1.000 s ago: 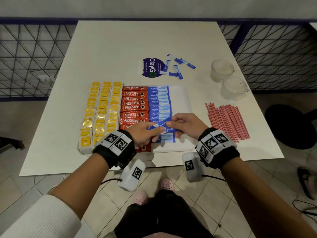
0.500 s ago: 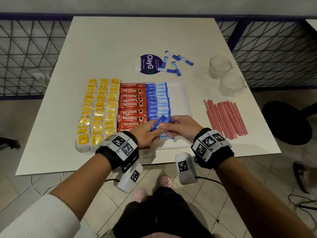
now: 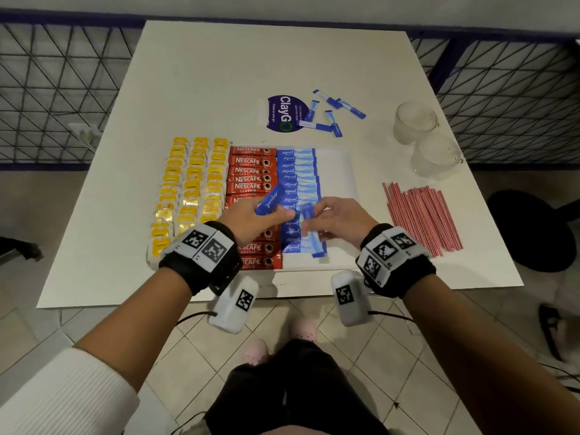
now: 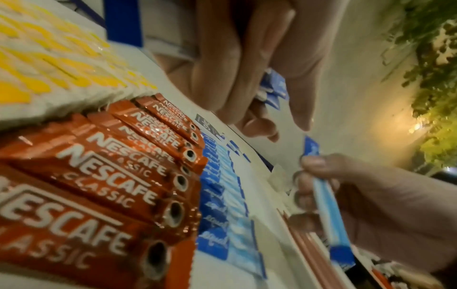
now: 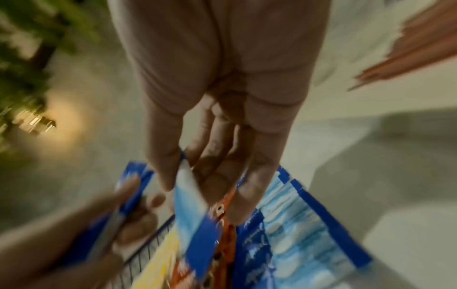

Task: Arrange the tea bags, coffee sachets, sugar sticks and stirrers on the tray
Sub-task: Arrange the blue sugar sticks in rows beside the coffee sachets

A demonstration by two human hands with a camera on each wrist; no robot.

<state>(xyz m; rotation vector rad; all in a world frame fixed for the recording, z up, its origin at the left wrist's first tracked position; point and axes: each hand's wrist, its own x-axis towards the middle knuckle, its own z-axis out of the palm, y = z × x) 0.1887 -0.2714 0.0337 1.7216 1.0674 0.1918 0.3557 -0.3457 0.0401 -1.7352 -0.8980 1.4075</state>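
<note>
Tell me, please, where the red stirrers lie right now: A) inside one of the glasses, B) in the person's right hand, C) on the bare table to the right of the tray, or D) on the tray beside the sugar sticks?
C: the head view shows the red stirrers spread on the table to the right of the tray, apart from it, while each hand holds a blue sugar stick.
</note>
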